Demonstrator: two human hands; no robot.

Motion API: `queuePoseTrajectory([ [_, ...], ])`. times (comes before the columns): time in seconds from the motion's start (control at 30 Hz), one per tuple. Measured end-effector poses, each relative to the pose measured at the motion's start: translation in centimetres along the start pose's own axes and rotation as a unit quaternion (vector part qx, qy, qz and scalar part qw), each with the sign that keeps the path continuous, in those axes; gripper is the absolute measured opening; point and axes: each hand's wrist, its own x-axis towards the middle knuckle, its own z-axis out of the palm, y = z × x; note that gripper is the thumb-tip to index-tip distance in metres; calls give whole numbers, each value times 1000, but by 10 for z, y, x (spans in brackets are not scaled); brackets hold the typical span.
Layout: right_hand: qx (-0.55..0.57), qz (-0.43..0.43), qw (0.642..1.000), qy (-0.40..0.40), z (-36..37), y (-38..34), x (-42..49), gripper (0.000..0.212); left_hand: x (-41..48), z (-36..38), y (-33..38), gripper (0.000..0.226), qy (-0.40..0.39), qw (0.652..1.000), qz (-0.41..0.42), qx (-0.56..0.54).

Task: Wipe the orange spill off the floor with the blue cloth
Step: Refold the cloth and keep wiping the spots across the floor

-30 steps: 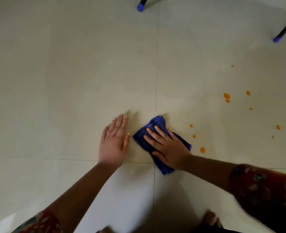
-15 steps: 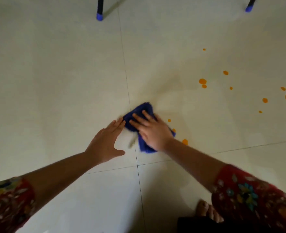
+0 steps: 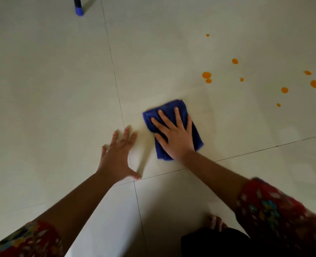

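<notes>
Pressing flat on the cloth, the right hand lay with its fingers straight and spread, palm down, curled round nothing. The cloth was folded and blue, lying on the floor just right of a tile seam, near the middle of the view. The left hand rested open on the floor at about 8 o'clock from the cloth, fingers splayed, thumb out toward the crossing of the seams, apart from the cloth. Orange drops of the spill were scattered on the floor from 1 to 3 o'clock of the cloth, well apart from it. A dark leg with a blue foot stood at 11 o'clock, far off. Both forearms came out of red patterned sleeves. Toes showed at 6 o'clock.
</notes>
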Motion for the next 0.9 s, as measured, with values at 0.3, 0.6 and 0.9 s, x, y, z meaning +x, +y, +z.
queuePoseTrajectory([
  [0.3,5,-303,952,-48,-5,75,-86,47,-2,-2,2,144,-1,1000,-3,-4],
  [0.6,-39,-246,968,-25,6,16,-63,51,-8,-7,12,143,24,999,-11,21],
  [0.9,-28,-112,993,-31,-17,96,-90,50,-4,3,49,126,62,996,55,-13],
])
